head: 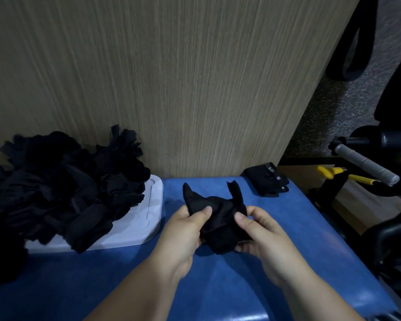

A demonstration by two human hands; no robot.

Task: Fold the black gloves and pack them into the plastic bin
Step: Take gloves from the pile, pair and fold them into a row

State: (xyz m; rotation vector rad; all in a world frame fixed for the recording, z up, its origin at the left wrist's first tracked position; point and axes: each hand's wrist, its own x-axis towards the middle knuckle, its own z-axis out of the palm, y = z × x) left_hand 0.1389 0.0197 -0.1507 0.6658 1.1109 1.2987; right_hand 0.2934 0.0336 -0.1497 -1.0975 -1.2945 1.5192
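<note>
A crumpled black glove (pixel 218 214) hangs between my two hands above the blue tabletop (pixel 195 286). My left hand (pixel 183 230) pinches its left side with thumb on top. My right hand (pixel 262 232) pinches its right side, fingers curled under the fabric. Two glove ends stick up behind my hands. A big heap of black gloves (pixel 63 188) lies on a white plastic tray or lid (pixel 146 216) at the left. One folded black glove bundle (pixel 267 179) lies at the table's far right corner.
A wood-grain panel (pixel 171 77) stands right behind the table. To the right, past the table edge, are a grey-gripped bar (pixel 366 164), yellow-handled parts (pixel 329 173) and dark equipment. No bin is plainly visible.
</note>
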